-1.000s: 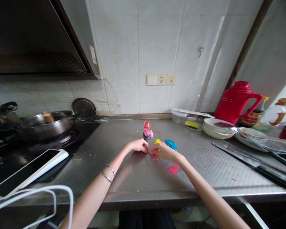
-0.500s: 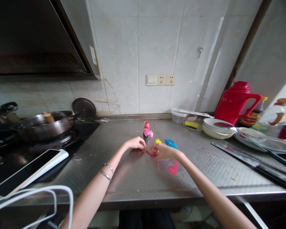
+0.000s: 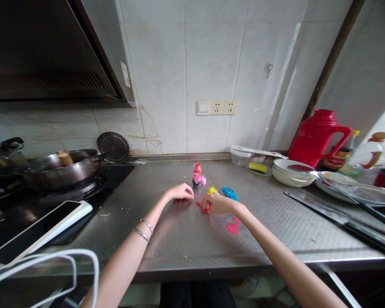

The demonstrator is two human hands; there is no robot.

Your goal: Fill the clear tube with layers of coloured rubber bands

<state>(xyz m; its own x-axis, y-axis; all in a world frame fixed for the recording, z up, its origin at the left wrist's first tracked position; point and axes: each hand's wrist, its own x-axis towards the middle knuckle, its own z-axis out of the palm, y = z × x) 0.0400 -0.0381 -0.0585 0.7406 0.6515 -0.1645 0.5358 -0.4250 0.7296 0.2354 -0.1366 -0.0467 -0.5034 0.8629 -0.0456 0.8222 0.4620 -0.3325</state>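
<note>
My right hand (image 3: 217, 203) is low over the counter, its fingers drawn together at several small red strips (image 3: 201, 208). To the left, my left hand (image 3: 182, 192) rests near the counter with its fingers curled closed; anything between them is too small to make out. Just beyond my right hand lie a small yellow pile (image 3: 212, 190) and a blue pile (image 3: 230, 193) of similar pieces. A small clear bottle (image 3: 196, 174) with red contents and a dark base stands behind the hands, a pink item (image 3: 203, 180) beside it. Nearer me lies a pink heart-shaped piece (image 3: 233, 226).
On the left are a stove with a steel pan (image 3: 59, 171) and a white phone-like device (image 3: 45, 231) with white cable loops (image 3: 83, 253). A knife (image 3: 321, 209), stacked bowls (image 3: 291, 176), a yellow sponge (image 3: 258, 167) and a red thermos (image 3: 314, 139) occupy the right.
My right hand's fingers have drawn together over the red strips, which are partly shifted. My left hand has moved slightly left, away from them.
</note>
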